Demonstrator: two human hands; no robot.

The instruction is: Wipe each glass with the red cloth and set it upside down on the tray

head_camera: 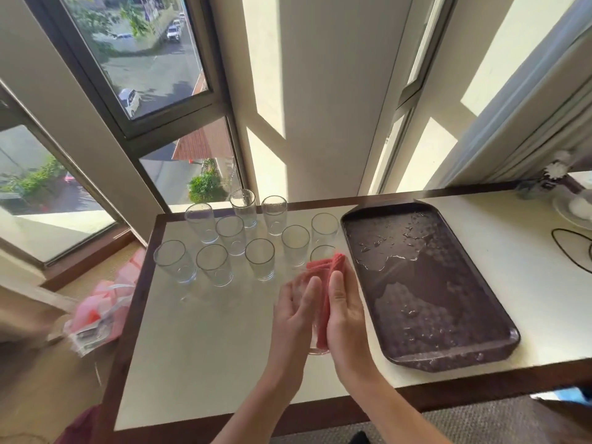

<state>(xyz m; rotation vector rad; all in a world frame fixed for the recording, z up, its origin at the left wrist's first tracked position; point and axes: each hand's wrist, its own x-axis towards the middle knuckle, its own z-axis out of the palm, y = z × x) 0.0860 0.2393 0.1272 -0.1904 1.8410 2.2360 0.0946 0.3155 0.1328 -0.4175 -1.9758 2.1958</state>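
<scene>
A person's left hand (296,310) cups a clear glass (318,350) from the side, fingers lightly curved along its wall. The right hand (346,310) grips a folded red cloth (326,267) and presses it flat against the glass's other side. The glass is held just above the white table (208,347), its thick base toward the camera and most of its body hidden between the hands and the cloth, whose top edge rises past the fingertips.

Just to the right of the hands a dark brown tray (509,331) lies on the table, its patterned floor wet with puddles and drops of water. To the left and behind stand ten upright glasses (260,263) in loose rows, the nearest of them partly hidden by the cloth.

At the table's far right edge sit a white plate (573,213) and a loop of black cable (570,248). A pink plastic bag (105,302) rests on the floor by the table's left side, under a window (144,59) that overlooks a street with parked cars.
</scene>
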